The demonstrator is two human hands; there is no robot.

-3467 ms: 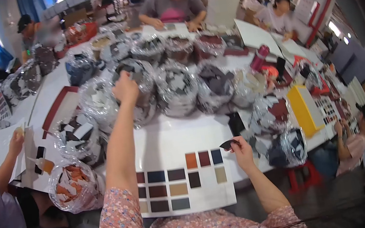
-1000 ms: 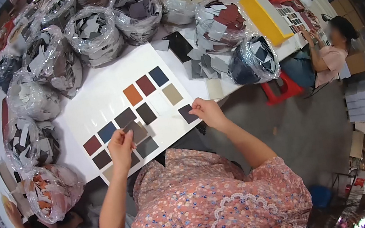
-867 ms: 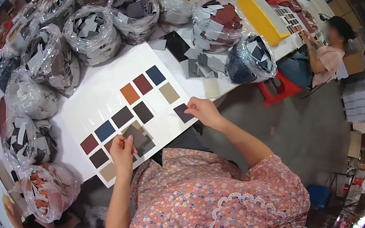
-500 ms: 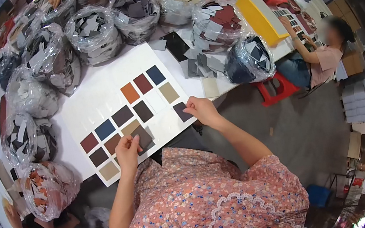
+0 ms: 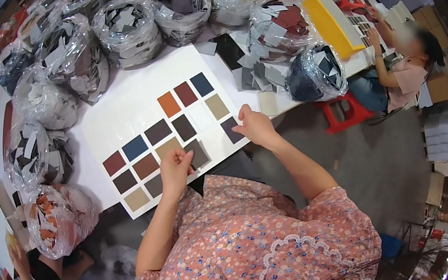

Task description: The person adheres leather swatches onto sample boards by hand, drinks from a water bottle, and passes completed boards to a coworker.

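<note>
A white sample card (image 5: 132, 107) lies at the table's front edge with rows of coloured swatches on it. My left hand (image 5: 176, 170) is closed, thumb and forefinger pinched at the left edge of a dark grey swatch (image 5: 199, 153), which lies nearly flat in the bottom row. My right hand (image 5: 257, 126) has curled fingers, its thumb on the right edge of a dark purple swatch (image 5: 231, 131) at the card's right corner. Between them is a bare white space, below a dark red swatch (image 5: 186, 94). A beige swatch (image 5: 217, 107) sits above the purple one.
Plastic bags of cut swatches (image 5: 127, 33) ring the card. Loose grey pieces (image 5: 258, 77) and a black slab (image 5: 229, 51) lie to the right, near a yellow box (image 5: 330, 25). A co-worker (image 5: 399, 73) sits at right by a red stool (image 5: 342, 113); another person's arm (image 5: 24, 274) shows at left.
The dark grey swatch, tilted in my left hand before, now lies nearly square in its row. My right hand's fingertips have shifted outward to the purple swatch's edge. The view has shifted slightly.
</note>
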